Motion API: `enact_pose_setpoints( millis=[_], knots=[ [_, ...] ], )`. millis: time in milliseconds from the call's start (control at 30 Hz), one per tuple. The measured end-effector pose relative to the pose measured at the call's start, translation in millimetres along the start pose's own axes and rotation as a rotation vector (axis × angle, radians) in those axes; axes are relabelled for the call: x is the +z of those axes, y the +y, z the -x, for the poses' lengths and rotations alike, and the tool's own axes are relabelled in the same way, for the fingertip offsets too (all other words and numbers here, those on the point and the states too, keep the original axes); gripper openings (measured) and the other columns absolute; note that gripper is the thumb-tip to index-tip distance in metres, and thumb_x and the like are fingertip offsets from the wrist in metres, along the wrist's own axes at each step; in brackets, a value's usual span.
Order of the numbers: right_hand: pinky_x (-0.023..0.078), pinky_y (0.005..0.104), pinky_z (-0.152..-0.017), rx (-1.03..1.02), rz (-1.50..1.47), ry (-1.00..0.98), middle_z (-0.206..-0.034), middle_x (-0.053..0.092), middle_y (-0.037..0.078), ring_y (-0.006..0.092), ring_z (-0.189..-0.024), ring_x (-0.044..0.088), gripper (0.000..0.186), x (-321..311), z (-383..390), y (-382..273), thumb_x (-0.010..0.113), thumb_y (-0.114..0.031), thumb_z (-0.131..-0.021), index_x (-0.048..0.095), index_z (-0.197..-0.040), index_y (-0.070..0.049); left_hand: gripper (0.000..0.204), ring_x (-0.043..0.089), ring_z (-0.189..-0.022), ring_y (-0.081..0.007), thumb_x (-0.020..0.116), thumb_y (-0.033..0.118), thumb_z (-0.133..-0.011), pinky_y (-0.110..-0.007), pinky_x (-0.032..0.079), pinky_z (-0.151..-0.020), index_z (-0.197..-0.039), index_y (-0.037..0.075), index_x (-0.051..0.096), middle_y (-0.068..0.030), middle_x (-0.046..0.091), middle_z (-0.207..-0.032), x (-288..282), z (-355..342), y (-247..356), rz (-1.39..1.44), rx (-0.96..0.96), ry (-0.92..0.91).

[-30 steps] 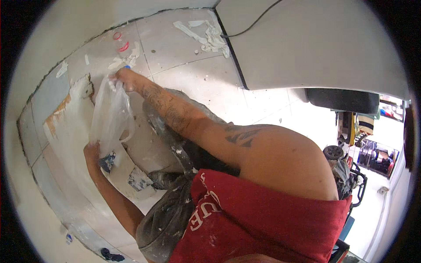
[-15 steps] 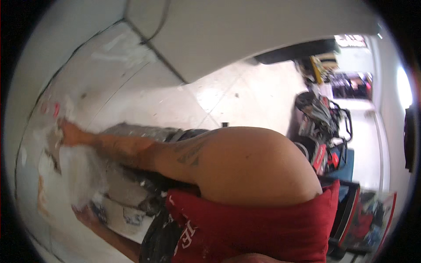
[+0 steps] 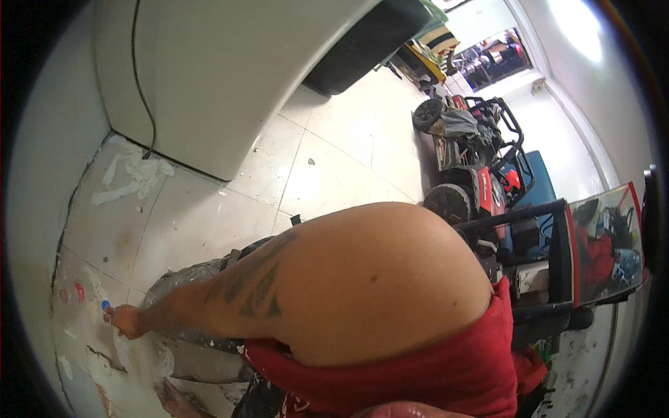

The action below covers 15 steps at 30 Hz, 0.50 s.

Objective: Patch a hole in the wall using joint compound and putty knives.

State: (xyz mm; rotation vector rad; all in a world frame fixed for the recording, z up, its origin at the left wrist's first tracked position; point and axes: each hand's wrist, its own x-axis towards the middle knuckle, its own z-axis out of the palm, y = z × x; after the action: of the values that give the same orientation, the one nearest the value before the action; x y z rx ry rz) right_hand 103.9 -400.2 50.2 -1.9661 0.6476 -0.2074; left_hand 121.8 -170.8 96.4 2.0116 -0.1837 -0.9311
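My right arm, bare and tattooed, stretches across to the far left. Its hand (image 3: 127,322) is closed low over the tiles, beside a small blue cap-like thing (image 3: 106,305); what the fingers grip is too small to make out. Red ring-shaped pieces (image 3: 79,291) lie just beyond it. Under and beside this hand is a cloudy, see-through plastic bag (image 3: 159,359) smeared with white. My left hand (image 3: 174,400) is low in the picture near the bag, partly cut off by my body, and its grip does not show.
A pale wall runs down the left. A large white curved panel (image 3: 202,76) with a hanging cable (image 3: 134,63) stands above, near crumpled white scraps (image 3: 136,177). To the right are a black bin-like thing (image 3: 362,49), a red and black wheeled machine (image 3: 474,160) and a red-edged glass pane (image 3: 605,244).
The view has turned, so the floor and machine appear shifted. My right hand now sits lower in the picture, beside the blue thing, and my left hand is lower too.
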Motion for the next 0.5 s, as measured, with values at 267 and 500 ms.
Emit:
enact_pose_setpoints(
  millis=[267,500],
  knots=[
    [0.026,0.0408,-0.095,-0.367,0.509,-0.117,-0.126,0.031,0.017,0.0327,-0.114,0.032,0.059,22,-7,-53,0.058,-0.03,-0.068,0.037,-0.118,-0.007,0.039,0.051,-0.093,-0.0238,0.056,0.02,-0.078,-0.031,0.04,-0.081,-0.107,-0.004,0.048,-0.0178,0.052,-0.103,3,17,7,-0.281,0.112,0.109],
    [0.023,0.0421,-0.097,-0.363,0.437,-0.166,-0.126,0.033,0.017,0.0321,-0.115,0.031,0.067,25,-10,-40,0.062,-0.033,-0.063,0.038,-0.12,-0.006,0.045,0.046,-0.099,-0.0243,0.055,0.018,-0.076,-0.033,0.037,-0.085,-0.114,-0.003,0.041,-0.0168,0.045,-0.112,-17,0,-38,-0.085,-0.006,0.069]
  ],
)
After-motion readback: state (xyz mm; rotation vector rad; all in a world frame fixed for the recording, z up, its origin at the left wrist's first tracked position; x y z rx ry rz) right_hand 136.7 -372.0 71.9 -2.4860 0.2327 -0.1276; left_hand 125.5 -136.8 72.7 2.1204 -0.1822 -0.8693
